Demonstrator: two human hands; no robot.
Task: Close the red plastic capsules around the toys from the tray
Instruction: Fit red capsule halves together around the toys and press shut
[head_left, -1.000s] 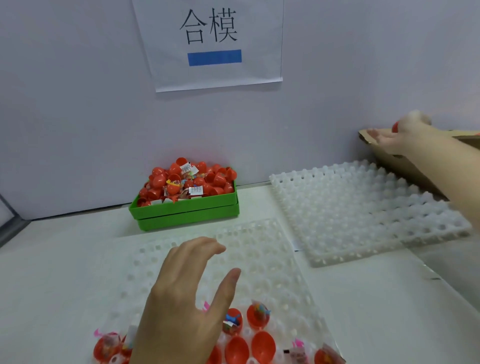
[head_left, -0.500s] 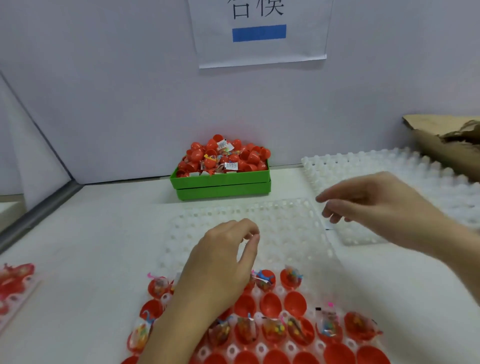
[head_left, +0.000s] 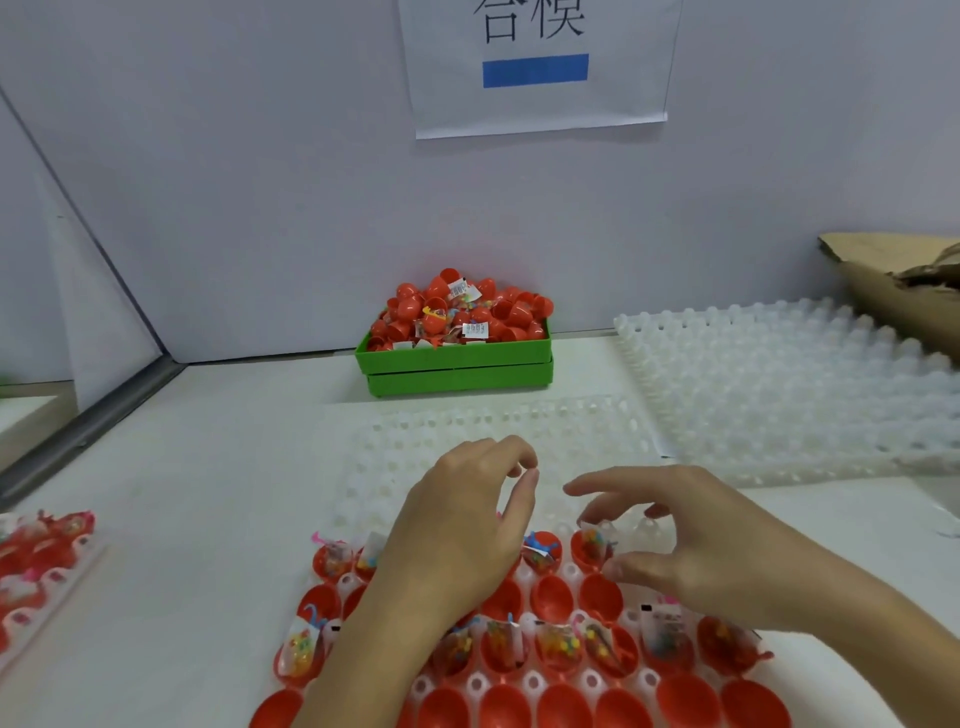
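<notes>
Over the white tray (head_left: 613, 415), my left hand (head_left: 457, 535) and right hand (head_left: 701, 540) both hover, fingers loosely curled, holding nothing I can see. Red capsule halves (head_left: 550, 597) sit cupped in the tray's near rows, many with bagged toys (head_left: 558, 644), probably staged for capping. The left palm hides several cups; the nearest row is cut off.

Glossy red plastic capsule halves (head_left: 553, 597) sit in a translucent, matt white plastic tray (head_left: 493, 431); the worktop (head_left: 208, 493) looks smooth and matt, the box (head_left: 883, 291) rough brown cardboard.
</notes>
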